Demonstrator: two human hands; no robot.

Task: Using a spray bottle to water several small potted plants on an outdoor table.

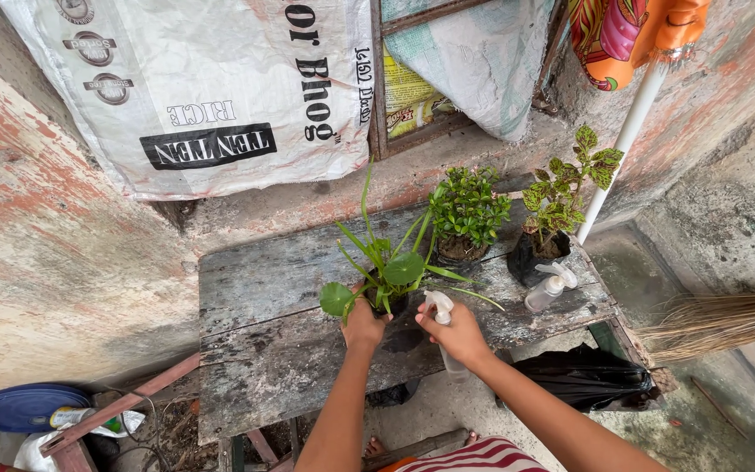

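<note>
Your left hand point(364, 326) grips pot point(392, 306) of leafy plant point(391, 267), mid-desk point(255, 350). Your right hand point(458, 336) wraps spray bottle point(441, 313) just beside pot, nozzle toward plant. Second bottle point(550, 288) stands right, near black-bagged plant point(561, 188). Bushy plant point(467, 210) behind. Broom point(718, 323) off desk, right.

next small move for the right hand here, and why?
Probably tilt the white-headed clear spray bottle in the right hand toward the long-leaved green plant and squeeze. The nozzle sits beside the leaves, and the left hand already steadies its dark pot on the weathered wooden table.
</note>
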